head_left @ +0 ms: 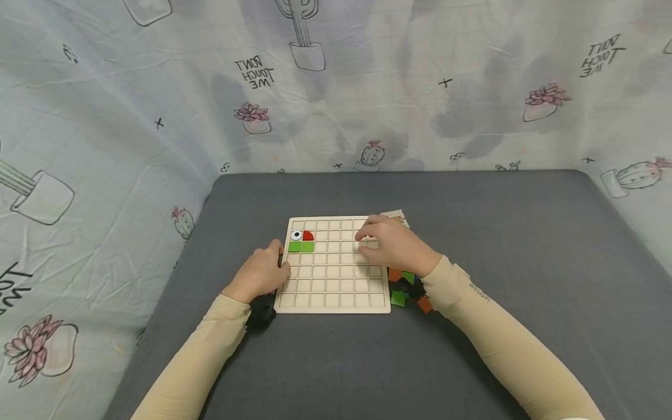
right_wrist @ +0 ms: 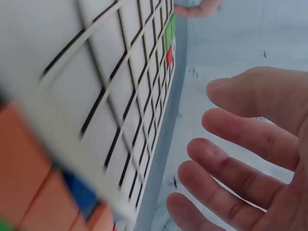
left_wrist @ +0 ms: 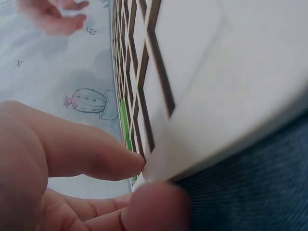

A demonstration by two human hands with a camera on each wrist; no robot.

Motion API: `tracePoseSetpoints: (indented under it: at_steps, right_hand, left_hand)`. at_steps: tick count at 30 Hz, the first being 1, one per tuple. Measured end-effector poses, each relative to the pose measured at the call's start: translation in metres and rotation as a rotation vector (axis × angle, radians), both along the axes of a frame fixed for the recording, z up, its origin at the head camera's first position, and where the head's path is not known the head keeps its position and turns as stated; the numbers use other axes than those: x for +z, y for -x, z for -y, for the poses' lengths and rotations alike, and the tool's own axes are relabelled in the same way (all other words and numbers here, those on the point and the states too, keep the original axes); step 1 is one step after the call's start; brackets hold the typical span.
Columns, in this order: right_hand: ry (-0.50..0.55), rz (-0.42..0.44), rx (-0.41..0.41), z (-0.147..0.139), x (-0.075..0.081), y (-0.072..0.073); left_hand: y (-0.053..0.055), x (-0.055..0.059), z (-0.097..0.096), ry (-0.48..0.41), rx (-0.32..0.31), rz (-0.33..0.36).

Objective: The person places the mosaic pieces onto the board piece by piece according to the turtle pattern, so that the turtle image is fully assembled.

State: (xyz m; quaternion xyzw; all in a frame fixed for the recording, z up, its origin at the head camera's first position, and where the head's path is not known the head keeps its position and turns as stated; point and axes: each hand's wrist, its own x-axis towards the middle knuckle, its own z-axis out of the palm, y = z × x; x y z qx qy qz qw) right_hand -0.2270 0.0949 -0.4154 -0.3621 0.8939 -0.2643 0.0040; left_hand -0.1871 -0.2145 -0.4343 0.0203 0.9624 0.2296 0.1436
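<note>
On a grey table (head_left: 336, 367), a gridded board (head_left: 332, 286), mostly unfilled. Left hand (head_left: 259, 272) pinches its left edge; right hand (head_left: 394, 244), fingers parted, empty, hovers over its right side. Four tiles (head_left: 307, 247) sit upper left; loose pieces (head_left: 398, 298) lie at right.

"Where does your head camera look from?"

"From above your side of the table (head_left: 336, 361), facing forward and down, far enough back to take in your left hand (head_left: 258, 273), your right hand (head_left: 394, 242), the whole board (head_left: 331, 272) and the printed cloth (head_left: 357, 87) behind."

"And your wrist cameras?"

"Each sits close, looking past its own hand and low across the board, the picture turned sideways. The board fills the right of your left wrist view and the left of your right one."

"What do they share?"

"Both show the board, its green tiles (head_left: 295, 247) and, farther off near the top, your opposite hand."
</note>
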Motion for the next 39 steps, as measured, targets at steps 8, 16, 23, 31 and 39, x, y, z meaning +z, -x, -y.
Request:
tracePoseSetpoints:
  at_steps: [8, 16, 23, 31, 39]
  right_hand:
    - [-0.01, -0.018, -0.076, -0.034, -0.001, -0.005]
    - [0.005, -0.025, -0.105, -0.052, 0.001, 0.0]
    - [-0.06, 0.014, -0.178, -0.061, -0.002, 0.005]
    - [-0.108, 0.055, -0.181, -0.068, -0.009, 0.01]
    - [-0.157, 0.09, -0.186, -0.07, -0.01, 0.01]
  left_hand:
    - [-0.001, 0.0, 0.003, -0.035, -0.001, 0.029]
    - [0.0, 0.003, 0.003, -0.031, -0.01, 0.036]
    - [-0.001, 0.004, 0.003, -0.044, 0.001, 0.038]
    - [-0.001, 0.005, 0.001, -0.043, 0.005, 0.029]
    - [0.0, 0.004, -0.001, -0.039, 0.014, 0.022]
